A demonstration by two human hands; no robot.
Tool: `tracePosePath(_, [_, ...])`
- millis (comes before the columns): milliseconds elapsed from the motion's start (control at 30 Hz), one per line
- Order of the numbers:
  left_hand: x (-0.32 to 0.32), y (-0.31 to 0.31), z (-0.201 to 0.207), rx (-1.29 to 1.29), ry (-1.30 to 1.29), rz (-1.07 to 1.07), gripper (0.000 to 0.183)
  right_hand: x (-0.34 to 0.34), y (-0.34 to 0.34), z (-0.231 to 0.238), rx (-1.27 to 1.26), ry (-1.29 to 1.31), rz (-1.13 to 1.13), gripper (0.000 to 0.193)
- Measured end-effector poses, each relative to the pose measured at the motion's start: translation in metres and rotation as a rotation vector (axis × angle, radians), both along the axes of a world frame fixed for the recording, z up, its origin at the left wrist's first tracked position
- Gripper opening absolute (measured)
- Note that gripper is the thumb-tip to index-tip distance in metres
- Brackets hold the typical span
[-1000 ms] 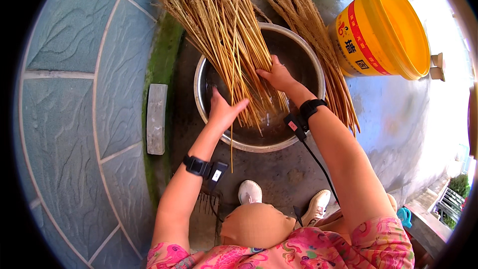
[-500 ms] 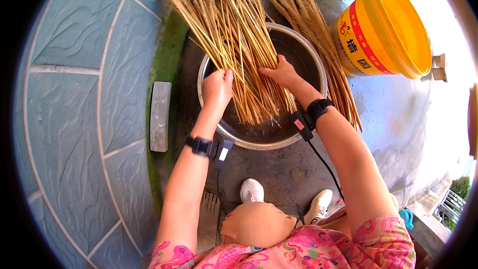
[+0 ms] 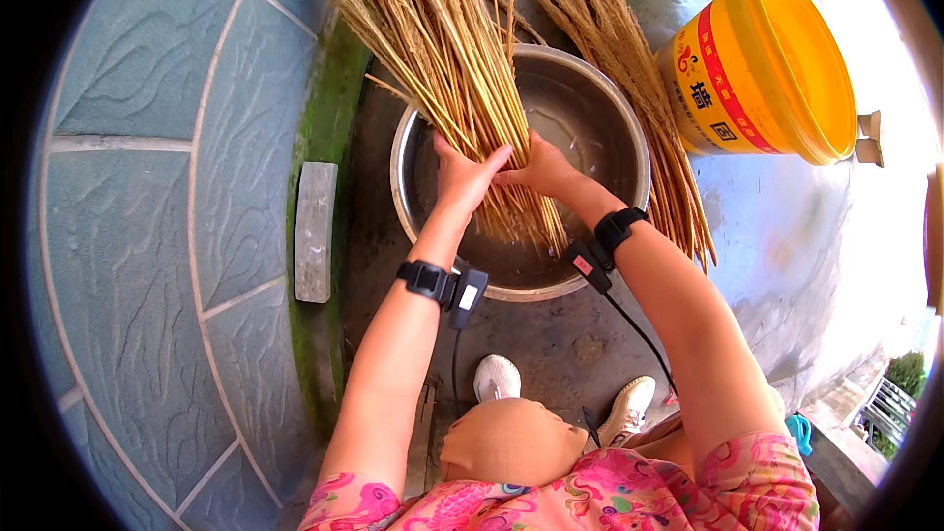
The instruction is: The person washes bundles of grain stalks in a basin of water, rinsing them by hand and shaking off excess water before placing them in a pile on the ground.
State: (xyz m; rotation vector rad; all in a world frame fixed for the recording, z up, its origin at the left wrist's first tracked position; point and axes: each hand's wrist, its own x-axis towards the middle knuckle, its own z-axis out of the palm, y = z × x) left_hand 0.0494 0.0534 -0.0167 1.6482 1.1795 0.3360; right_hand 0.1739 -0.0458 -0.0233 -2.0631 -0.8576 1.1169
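Both hands are gripping the same bundle of dry straw stalks (image 3: pixel 447 59) over a metal basin (image 3: pixel 619 128). The left hand (image 3: pixel 462 175) is wrapping its fingers and thumb around the stalks from the left side, closing on them. The right hand (image 3: pixel 539 169) is clasping the bundle from the right, fingers curled in, and is touching the left hand at the fingertips. Both forearms are reaching forward from the lower edge, each wearing a black wrist strap, and are converging over the basin. The stalk ends are resting in the basin just below the hands, while the feathery heads are fanning up and away beyond the rim. A second bundle of straw (image 3: pixel 629 88) is lying along the right side of the basin, beside a yellow bucket (image 3: pixel 777 49). A grey brick (image 3: pixel 316 231) is lying on the ground to the left.
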Motion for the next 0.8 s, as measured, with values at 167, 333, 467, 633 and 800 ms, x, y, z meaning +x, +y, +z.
tracePosePath(167, [-0.011, 0.011, -0.005, -0.587, -0.324, 0.078, 0.044, 0.009, -0.01, -0.005, 0.101, 0.698, -0.247, 0.041])
tracePosePath(333, [-0.03, 0.014, 0.0, -0.757, -0.497, 0.102, 0.037, 0.014, -0.013, 0.011, 0.065, 0.31, -0.306, 0.054])
tracePosePath(467, [-0.041, 0.014, -0.007, -0.79, -0.546, 0.133, 0.037, -0.016, -0.008, 0.029, 0.262, -0.679, -0.28, 0.06])
tracePosePath(633, [-0.044, 0.016, -0.007, -0.842, -0.581, 0.135, 0.04, -0.047, 0.017, 0.051, 0.525, -0.576, -0.084, 0.021])
tracePosePath(800, [-0.038, 0.009, -0.003, -0.668, -0.524, 0.135, 0.044, -0.061, 0.048, 0.044, 0.366, -0.506, 0.021, 0.017])
